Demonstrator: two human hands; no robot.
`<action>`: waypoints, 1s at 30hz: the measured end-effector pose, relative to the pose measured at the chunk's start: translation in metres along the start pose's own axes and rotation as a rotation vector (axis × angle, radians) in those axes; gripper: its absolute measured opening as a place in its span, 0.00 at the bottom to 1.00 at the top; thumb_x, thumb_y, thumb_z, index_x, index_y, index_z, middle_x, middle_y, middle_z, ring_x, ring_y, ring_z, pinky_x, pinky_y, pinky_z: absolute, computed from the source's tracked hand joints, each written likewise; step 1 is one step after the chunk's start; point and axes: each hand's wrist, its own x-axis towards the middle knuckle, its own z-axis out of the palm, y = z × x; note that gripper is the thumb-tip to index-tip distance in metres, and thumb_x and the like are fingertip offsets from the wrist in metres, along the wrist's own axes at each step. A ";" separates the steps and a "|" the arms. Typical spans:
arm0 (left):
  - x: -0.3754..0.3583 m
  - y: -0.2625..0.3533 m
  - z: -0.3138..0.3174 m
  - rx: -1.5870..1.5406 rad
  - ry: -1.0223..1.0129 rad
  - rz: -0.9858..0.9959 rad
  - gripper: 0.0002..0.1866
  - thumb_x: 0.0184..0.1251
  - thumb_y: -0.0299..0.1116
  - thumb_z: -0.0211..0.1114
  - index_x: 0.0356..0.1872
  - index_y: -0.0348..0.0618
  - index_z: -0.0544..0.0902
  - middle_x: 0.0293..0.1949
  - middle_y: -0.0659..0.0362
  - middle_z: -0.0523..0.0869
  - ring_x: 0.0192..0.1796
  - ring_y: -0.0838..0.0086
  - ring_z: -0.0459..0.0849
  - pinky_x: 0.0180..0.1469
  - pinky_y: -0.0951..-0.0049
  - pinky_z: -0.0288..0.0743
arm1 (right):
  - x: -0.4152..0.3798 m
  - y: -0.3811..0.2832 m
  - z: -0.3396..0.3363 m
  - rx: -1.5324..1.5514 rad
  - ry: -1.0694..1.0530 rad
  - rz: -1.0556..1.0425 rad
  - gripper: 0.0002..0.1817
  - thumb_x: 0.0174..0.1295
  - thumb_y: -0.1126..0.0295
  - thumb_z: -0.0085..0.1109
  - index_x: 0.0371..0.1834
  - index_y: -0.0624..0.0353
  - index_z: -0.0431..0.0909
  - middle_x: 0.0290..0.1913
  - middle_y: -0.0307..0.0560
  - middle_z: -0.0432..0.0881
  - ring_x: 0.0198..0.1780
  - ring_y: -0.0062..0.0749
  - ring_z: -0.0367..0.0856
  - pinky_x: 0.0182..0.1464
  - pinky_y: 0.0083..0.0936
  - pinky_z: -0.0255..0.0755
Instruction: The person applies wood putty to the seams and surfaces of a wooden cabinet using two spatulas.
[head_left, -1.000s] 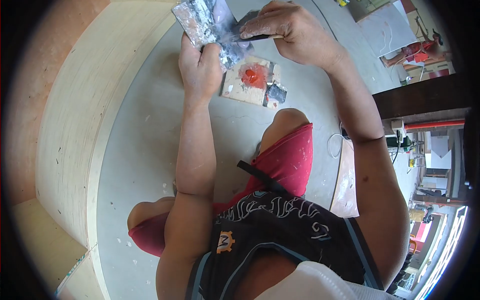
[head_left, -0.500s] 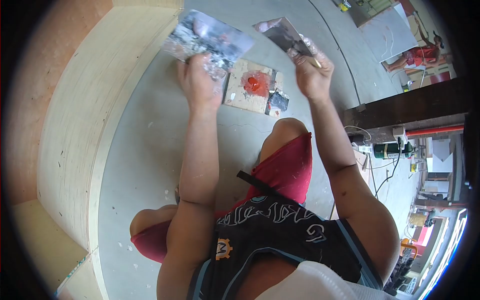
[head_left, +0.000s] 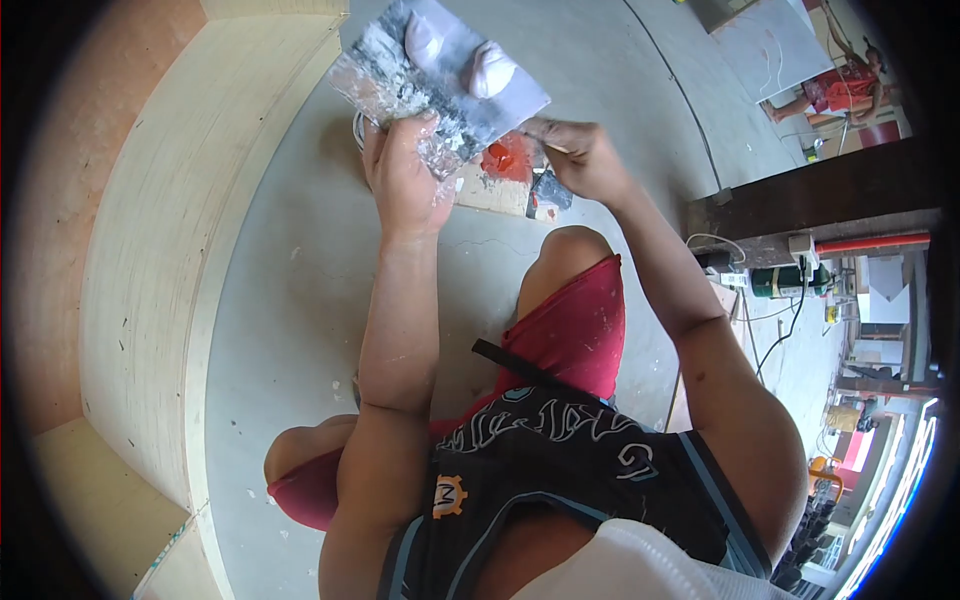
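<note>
My left hand (head_left: 405, 175) holds up a flat, paint-smeared board (head_left: 450, 75) by its lower edge, thumb on top. Two lumps of pale putty (head_left: 490, 70) sit on its upper face. Just right of the board, my right hand (head_left: 585, 160) is closed round something that I cannot make out, its fingertips close to the board's right corner. Below them on the floor lies a cream-coloured block (head_left: 490, 197) with a red smear (head_left: 508, 158) on top, partly hidden by the board. A small dark scraper or pad (head_left: 553, 190) rests at the block's right side.
A curved pale plywood panel (head_left: 150, 250) stands along the left. At the right are a dark beam (head_left: 820, 200), a green cylinder (head_left: 785, 281) and cables. Another person in red (head_left: 845, 88) is at the far upper right, by a large grey sheet (head_left: 770, 50).
The board in my left hand has risen slightly and now shows two putty lumps. My right hand has come down and left towards it, and the blade it held is no longer clearly visible.
</note>
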 end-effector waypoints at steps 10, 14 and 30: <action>0.013 0.007 -0.026 0.074 0.104 -0.046 0.17 0.53 0.29 0.56 0.46 0.41 0.73 0.46 0.55 0.78 0.47 0.64 0.78 0.40 0.57 0.73 | -0.048 0.039 -0.018 1.150 0.416 0.714 0.18 0.53 0.87 0.56 0.48 0.62 0.73 0.41 0.45 0.80 0.42 0.32 0.80 0.48 0.33 0.78; 0.013 -0.012 -0.038 0.157 0.107 -0.115 0.18 0.53 0.31 0.56 0.47 0.43 0.73 0.46 0.58 0.78 0.49 0.64 0.77 0.43 0.55 0.69 | -0.045 0.037 -0.028 1.186 0.498 0.621 0.18 0.54 0.88 0.54 0.49 0.64 0.73 0.41 0.45 0.80 0.42 0.33 0.80 0.49 0.33 0.77; 0.014 0.001 -0.063 0.165 0.109 -0.009 0.18 0.56 0.33 0.56 0.50 0.45 0.72 0.49 0.58 0.78 0.49 0.65 0.75 0.43 0.57 0.68 | -0.069 0.201 0.077 -0.537 -0.480 0.749 0.23 0.49 0.74 0.47 0.50 0.46 0.77 0.43 0.55 0.81 0.45 0.49 0.78 0.50 0.37 0.72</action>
